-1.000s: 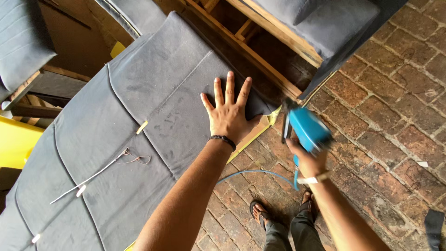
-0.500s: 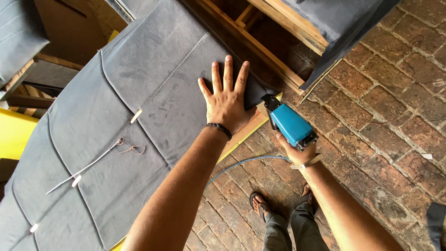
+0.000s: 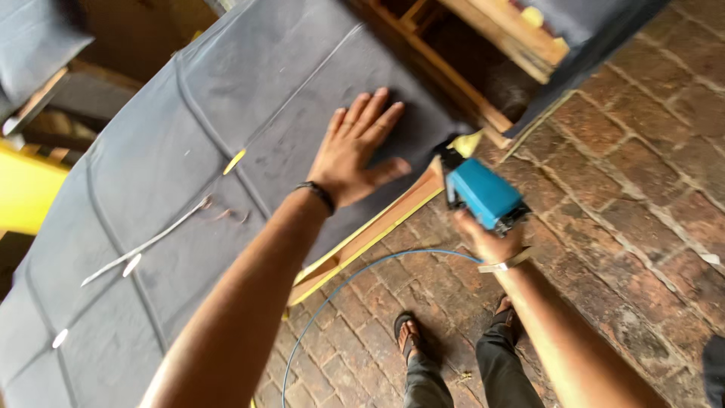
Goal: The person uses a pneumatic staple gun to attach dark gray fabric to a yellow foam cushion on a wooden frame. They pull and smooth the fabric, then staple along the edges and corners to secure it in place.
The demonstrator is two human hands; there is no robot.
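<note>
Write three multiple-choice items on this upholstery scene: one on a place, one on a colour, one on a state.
1. Where does the left hand rest?
A. Flat on the dark grey stitched fabric panel
B. On the reddish brick floor
C. On the thin blue hose

2. What colour is the boxy power tool in the right hand?
A. Yellow
B. Blue
C. Red

3. How are the left hand's fingers?
A. Curled into a fist
B. Pinching a thread
C. Spread open and flat

Answers:
1. A, the palm lies on the fabric near the panel's wooden edge.
2. B, its body is bright blue.
3. C, all the fingers lie splayed on the cloth.
</note>
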